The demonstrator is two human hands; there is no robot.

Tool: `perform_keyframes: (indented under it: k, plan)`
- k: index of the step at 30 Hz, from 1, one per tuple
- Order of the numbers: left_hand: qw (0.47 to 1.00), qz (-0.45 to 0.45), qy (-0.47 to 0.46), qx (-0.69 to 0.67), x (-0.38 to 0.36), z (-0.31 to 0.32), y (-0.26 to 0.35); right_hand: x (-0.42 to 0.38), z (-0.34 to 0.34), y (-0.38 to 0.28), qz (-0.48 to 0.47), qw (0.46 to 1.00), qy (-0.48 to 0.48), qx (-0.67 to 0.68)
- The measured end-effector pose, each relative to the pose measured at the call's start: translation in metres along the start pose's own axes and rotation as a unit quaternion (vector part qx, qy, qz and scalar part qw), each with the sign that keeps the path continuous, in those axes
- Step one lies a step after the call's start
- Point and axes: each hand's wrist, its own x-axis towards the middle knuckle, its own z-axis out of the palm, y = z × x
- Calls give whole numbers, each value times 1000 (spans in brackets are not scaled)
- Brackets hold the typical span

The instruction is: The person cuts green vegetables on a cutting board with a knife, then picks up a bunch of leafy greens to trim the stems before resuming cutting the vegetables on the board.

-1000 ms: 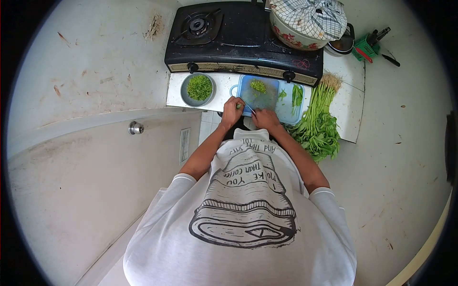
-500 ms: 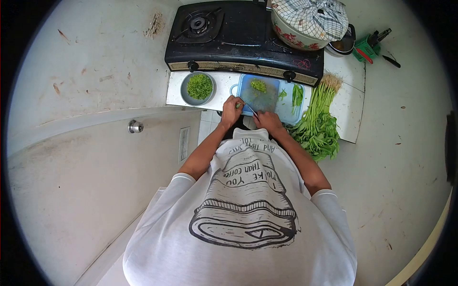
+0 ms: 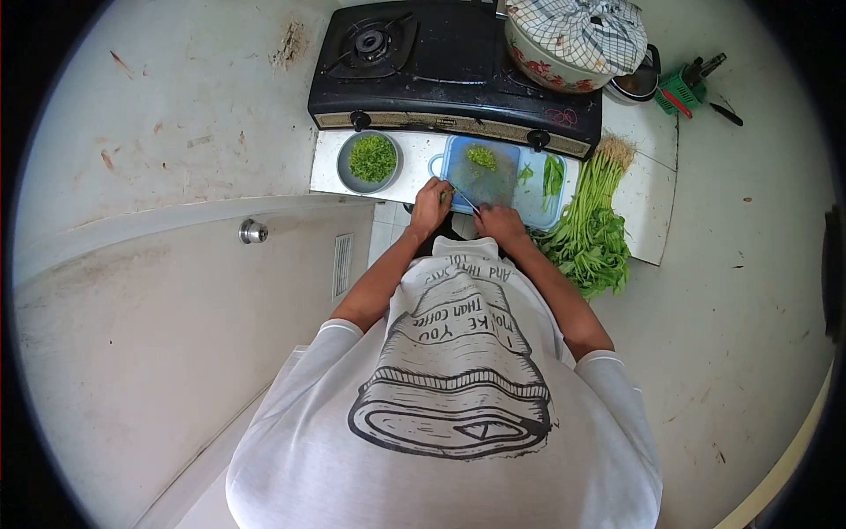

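Observation:
My right hand [image 3: 500,226] is closed round a knife [image 3: 465,199], its blade slanting up and left across the near edge of the blue cutting board [image 3: 502,189]. At the board's near left corner my left hand [image 3: 431,208] is closed, with a bit of green vegetable showing at its fingertips beside the blade tip. Most of what it grips is hidden. A small heap of chopped greens [image 3: 480,158] lies on the board's upper part. Whole green leaves [image 3: 552,176] rest at its right side, with a smaller leaf piece nearby.
A grey bowl [image 3: 342,180] of chopped greens stands left of the board. Leafy green stalks with roots [image 3: 592,216] lie at the right, over the counter edge. Behind is a black gas stove [image 3: 454,66] bearing a cloth-covered pot [image 3: 555,75]. A green basket [image 3: 681,91] holds utensils.
The whole view has shifted slightly. Both hands and the knife stay at the board's near left corner, with the knife at a marginally different angle. The chopped heap looks the same.

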Motion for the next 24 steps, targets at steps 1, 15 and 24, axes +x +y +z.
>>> perform_keyframes:
  k: [1, 15, 24]
  plan:
    - [1000, -4, -1, -8, 0, -1, 1, -1, -1, 0, 5, 1000, -3, -4]
    - [999, -25, 25, 25, -1, 6, 8, 1, -18, 24, 51, 997, 43, 27]
    - [1000, 6, 10, 20, 20, 6, 3, -6, -12, 17, 21, 999, 19, 25]
